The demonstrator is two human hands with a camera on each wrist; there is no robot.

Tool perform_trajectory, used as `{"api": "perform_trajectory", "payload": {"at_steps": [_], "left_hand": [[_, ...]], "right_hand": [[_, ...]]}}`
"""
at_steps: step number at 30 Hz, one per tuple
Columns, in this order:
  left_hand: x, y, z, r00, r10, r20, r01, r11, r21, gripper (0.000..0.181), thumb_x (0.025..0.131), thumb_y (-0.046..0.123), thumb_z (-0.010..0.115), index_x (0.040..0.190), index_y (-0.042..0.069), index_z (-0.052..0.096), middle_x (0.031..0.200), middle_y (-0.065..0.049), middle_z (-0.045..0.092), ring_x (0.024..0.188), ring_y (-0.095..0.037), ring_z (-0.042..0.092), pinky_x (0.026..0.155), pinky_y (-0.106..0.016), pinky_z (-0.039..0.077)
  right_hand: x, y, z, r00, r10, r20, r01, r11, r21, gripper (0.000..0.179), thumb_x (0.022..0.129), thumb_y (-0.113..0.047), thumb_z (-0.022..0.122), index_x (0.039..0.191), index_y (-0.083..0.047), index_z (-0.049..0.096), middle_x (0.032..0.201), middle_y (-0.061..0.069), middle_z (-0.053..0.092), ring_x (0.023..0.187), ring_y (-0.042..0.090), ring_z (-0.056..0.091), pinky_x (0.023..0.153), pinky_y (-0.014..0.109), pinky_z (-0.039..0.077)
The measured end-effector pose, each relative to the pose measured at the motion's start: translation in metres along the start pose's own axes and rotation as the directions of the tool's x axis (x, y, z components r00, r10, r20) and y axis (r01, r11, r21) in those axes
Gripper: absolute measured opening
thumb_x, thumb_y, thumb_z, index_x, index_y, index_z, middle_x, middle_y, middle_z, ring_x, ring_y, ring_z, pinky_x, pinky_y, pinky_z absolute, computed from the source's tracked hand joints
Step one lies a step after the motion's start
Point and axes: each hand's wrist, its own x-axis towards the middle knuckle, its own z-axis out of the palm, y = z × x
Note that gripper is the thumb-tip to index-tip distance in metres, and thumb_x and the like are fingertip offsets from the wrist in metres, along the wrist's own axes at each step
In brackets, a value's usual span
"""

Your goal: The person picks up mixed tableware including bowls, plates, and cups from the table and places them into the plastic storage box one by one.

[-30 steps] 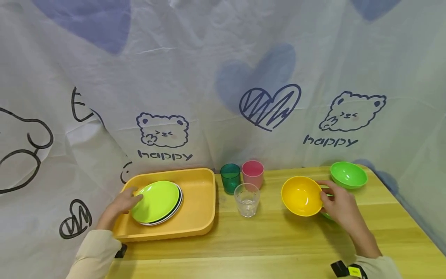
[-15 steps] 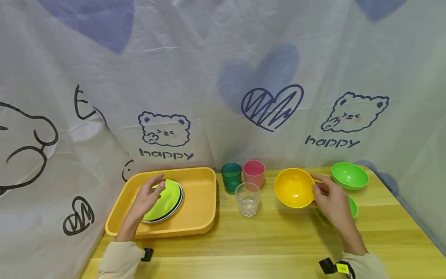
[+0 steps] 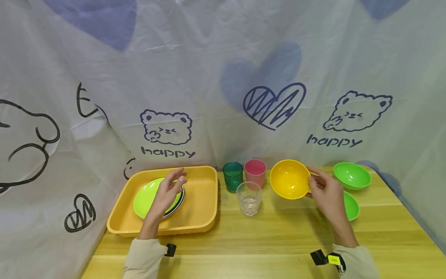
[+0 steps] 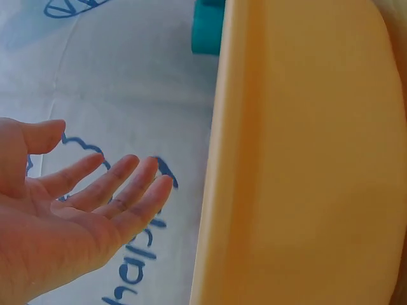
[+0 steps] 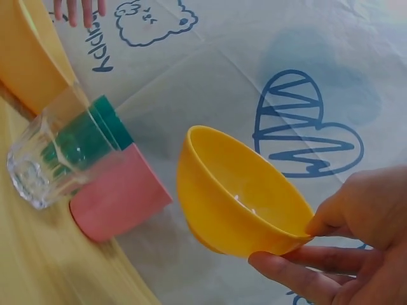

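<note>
Leftmost, I have the orange tray [image 3: 200,197], its front left corner near the desk's [image 3: 265,240] left edge, its back rim beside the printed cloth [image 3: 209,77]; a band of wood runs along its front. In it, a lime plate [image 3: 146,197] tops a stack against the left half, leaving bare tray floor to the right. My left grip [image 3: 168,193] is over the tray, fingers spread and slightly bent, holding nothing. Just past the tray's right wall I find the teal cup [image 3: 232,176], then the clear cup [image 3: 249,198], nearer the front, and the pink cup [image 3: 257,179] behind it. The yellow bowl [image 3: 290,179] is raised off the desk, tilted, its left rim near but apart from the pink cup. My right grip [image 3: 329,195] pinches its right rim, thumb opposite fingers. Farthest right, one green bowl [image 3: 352,175] sits near the back right corner, another [image 3: 352,207] before it, partly hidden by that grip.
</note>
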Motion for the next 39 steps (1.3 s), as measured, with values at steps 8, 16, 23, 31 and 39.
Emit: {"api": "perform_trajectory", "payload": {"at_steps": [8, 16, 23, 31, 39], "left_hand": [[0.004, 0.008, 0.023, 0.998, 0.057, 0.032, -0.052, 0.989, -0.137, 0.046, 0.109, 0.023, 0.052, 0.151, 0.005, 0.044, 0.146, -0.025, 0.052, 0.129, -0.042, 0.055, 0.108, -0.058, 0.045], [0.007, 0.012, 0.045, 0.996, 0.07, 0.06, -0.055, 0.974, -0.221, 0.046, 0.109, 0.024, 0.054, 0.151, 0.006, 0.046, 0.145, -0.025, 0.053, 0.128, -0.039, 0.057, 0.108, -0.056, 0.047], [0.01, 0.016, 0.063, 0.995, 0.077, 0.063, -0.056, 0.959, -0.279, 0.048, 0.109, 0.024, 0.053, 0.151, 0.004, 0.044, 0.146, -0.025, 0.052, 0.128, -0.042, 0.056, 0.107, -0.054, 0.047], [0.01, 0.022, 0.078, 0.991, 0.098, 0.086, -0.067, 0.948, -0.312, 0.047, 0.108, 0.023, 0.054, 0.151, 0.006, 0.044, 0.147, -0.025, 0.052, 0.129, -0.043, 0.056, 0.108, -0.055, 0.046], [0.004, 0.026, 0.089, 0.984, 0.13, 0.118, -0.088, 0.947, -0.31, 0.045, 0.108, 0.017, 0.053, 0.151, 0.006, 0.044, 0.146, -0.026, 0.052, 0.126, -0.043, 0.057, 0.107, -0.059, 0.046]], "right_hand": [[0.004, -0.005, 0.007, 0.999, 0.031, -0.033, -0.029, 0.998, 0.055, 0.036, 0.103, -0.006, 0.057, 0.138, 0.001, 0.062, 0.12, 0.03, 0.068, 0.084, 0.003, 0.07, 0.061, 0.026, 0.061], [0.002, -0.009, 0.012, 0.994, 0.099, -0.047, -0.09, 0.982, 0.165, 0.037, 0.103, -0.009, 0.057, 0.138, 0.001, 0.062, 0.122, 0.029, 0.068, 0.081, -0.009, 0.066, 0.064, 0.026, 0.061], [0.0, -0.01, 0.015, 0.99, 0.127, -0.063, -0.111, 0.972, 0.208, 0.036, 0.103, -0.008, 0.057, 0.138, 0.003, 0.062, 0.122, 0.031, 0.067, 0.08, -0.008, 0.066, 0.064, 0.025, 0.061], [-0.004, -0.009, 0.017, 0.991, 0.128, -0.036, -0.116, 0.966, 0.231, 0.036, 0.103, -0.007, 0.058, 0.137, 0.002, 0.062, 0.122, 0.031, 0.067, 0.082, -0.005, 0.068, 0.065, 0.028, 0.062], [-0.005, -0.009, 0.033, 0.994, 0.112, 0.005, -0.11, 0.97, 0.216, 0.032, 0.103, -0.008, 0.059, 0.133, 0.001, 0.064, 0.118, 0.028, 0.069, 0.083, -0.001, 0.07, 0.066, 0.034, 0.063]]}}
